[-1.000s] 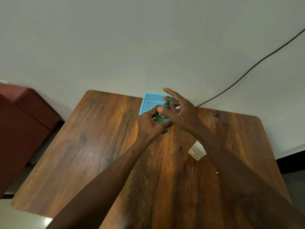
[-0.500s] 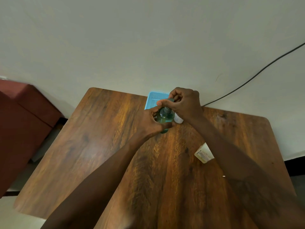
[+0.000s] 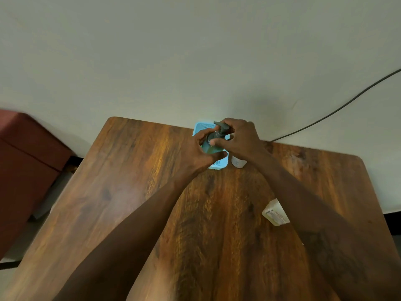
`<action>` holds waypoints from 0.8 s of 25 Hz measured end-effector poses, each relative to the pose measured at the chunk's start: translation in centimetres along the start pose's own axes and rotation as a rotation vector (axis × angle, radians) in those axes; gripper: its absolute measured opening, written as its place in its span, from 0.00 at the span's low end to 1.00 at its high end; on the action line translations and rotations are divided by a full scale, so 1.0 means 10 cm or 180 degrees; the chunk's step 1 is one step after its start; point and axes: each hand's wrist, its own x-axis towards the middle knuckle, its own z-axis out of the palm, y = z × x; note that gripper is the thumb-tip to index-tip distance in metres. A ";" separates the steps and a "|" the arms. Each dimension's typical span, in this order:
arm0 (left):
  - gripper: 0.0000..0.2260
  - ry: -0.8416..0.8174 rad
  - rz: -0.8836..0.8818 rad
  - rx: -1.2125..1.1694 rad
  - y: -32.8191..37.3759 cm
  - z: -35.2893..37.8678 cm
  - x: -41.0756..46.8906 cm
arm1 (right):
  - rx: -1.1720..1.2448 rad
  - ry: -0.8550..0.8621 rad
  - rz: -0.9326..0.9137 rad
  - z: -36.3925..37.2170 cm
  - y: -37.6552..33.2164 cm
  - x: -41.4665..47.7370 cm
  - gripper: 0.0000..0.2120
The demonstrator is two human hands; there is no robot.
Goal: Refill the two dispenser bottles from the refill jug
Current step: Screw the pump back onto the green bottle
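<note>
A green dispenser bottle (image 3: pixel 211 148) with a dark pump head (image 3: pixel 221 128) is held over the blue basket (image 3: pixel 220 164) at the far edge of the wooden table (image 3: pixel 134 192). My left hand (image 3: pixel 200 152) grips the bottle's body. My right hand (image 3: pixel 239 140) has its fingers curled round the pump head and collar. A white bottle (image 3: pixel 238 162) stands just right of the basket, partly hidden by my right wrist. A pale container with a printed label (image 3: pixel 276 212) lies on the table under my right forearm.
A white wall rises right behind the table, with a black cable (image 3: pixel 338 110) running across it to the right. A dark red upholstered seat (image 3: pixel 23 161) stands beside the table's left edge.
Both hands and the green bottle have shifted slightly away from me, over the blue basket. My right hand's fingers have moved round the pump head, whose spout now shows to the left.
</note>
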 end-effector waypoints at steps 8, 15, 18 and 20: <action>0.34 -0.0201 -0.0117 0.0343 -0.62 0.01 0.79 | -0.0290 -0.0143 0.0126 0.49 0.43 0.72 0.13; 0.30 -0.0557 -0.0388 0.0918 -1.17 0.08 1.24 | -0.0372 -0.0249 0.0341 0.88 0.82 1.11 0.12; 0.30 -0.0563 -0.0454 0.1113 -1.33 0.09 1.34 | -0.0365 -0.0291 0.0404 0.99 0.92 1.20 0.12; 0.28 -0.0548 -0.0459 0.1248 -1.34 0.09 1.37 | -0.0379 -0.0306 0.0440 1.05 0.97 1.24 0.13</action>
